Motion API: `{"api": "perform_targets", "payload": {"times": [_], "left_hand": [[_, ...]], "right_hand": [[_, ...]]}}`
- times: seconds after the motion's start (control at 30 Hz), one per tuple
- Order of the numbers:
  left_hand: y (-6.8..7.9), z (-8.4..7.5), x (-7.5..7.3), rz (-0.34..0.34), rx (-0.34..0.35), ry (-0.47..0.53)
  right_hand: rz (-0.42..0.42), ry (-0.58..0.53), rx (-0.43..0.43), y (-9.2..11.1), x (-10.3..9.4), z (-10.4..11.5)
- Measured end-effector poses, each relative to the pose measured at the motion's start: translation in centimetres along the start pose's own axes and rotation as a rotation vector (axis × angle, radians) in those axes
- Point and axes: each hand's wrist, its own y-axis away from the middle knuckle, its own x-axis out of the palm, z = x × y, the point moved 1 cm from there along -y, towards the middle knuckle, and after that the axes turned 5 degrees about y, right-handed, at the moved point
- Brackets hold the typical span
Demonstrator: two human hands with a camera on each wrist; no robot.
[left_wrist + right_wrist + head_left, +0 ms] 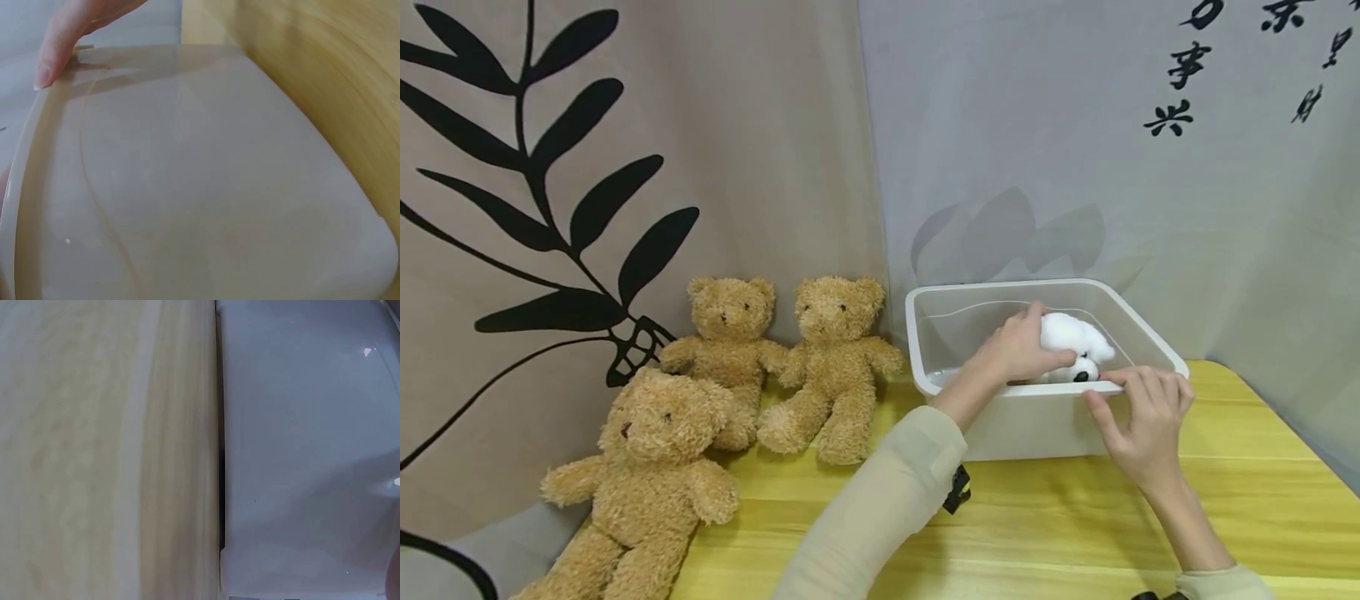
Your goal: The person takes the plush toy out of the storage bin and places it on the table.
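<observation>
A white plush dog (1075,343) with a black nose sits inside the white plastic bin (1037,421), its head near the front rim. My left hand (1022,346) reaches over that rim and grips the plush, thumb across its face; its other fingers are partly hidden. At the front right corner, my right hand (1153,417) holds the bin's rim, thumb down the outer wall and fingers over the edge. In the left wrist view the bin's outer wall (206,156) fills most of the picture. The right wrist view shows the wall (300,437) beside the tabletop.
Three tan teddy bears sit to the left: one in front (651,483), one behind it (730,333) and one close to the bin (835,367). Everything stands on a yellow wooden table (1037,525). Printed curtains (1000,125) hang close behind the bin.
</observation>
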Motion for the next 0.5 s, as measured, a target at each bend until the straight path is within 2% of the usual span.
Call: {"api": "perform_targets", "payload": {"times": [0.13,0.37,0.5], "left_hand": [[0.1,0.0,-0.03,0.016,0.011,0.1],[0.44,0.25,-0.27,0.064,0.028,0.195],[0.41,0.28,-0.67,0.044,0.055,0.235]], "right_hand": [[0.005,-0.002,-0.003,0.12,-0.08,-0.13],[0.009,-0.005,-0.007,0.18,-0.06,-0.29],[0.009,-0.003,-0.005,0.16,-0.09,-0.29]]}}
